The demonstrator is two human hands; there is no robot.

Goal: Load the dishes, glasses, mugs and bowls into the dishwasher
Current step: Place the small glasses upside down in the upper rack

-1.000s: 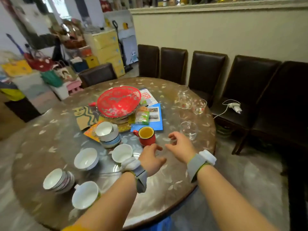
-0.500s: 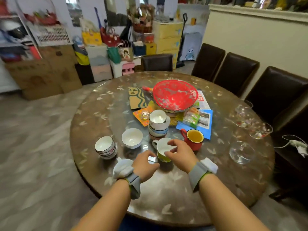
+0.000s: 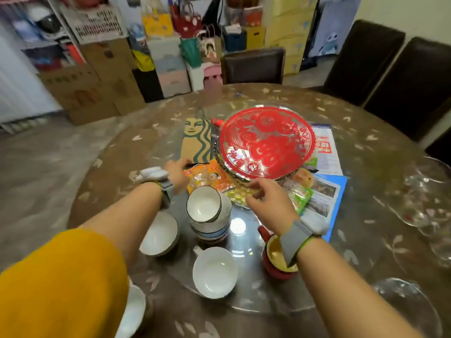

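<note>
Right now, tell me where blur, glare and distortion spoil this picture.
Head view: motion blur smears the glasses at right and the background clutter; a bright ceiling-light glare sits on the glass tabletop beside the stacked bowls; wide-angle distortion bends the edges.

A brown paper bag (image 3: 197,142) printed with a green siren lies flat just beyond the left hand. Orange and yellow snack packets (image 3: 214,178) sit between the two hands, a green packet (image 3: 300,196) just right of the right hand. Blue and white leaflets (image 3: 327,189) lie further right. Dark chairs (image 3: 253,65) and what look like cardboard boxes (image 3: 92,93), blurred, stand well beyond both hands.
</note>
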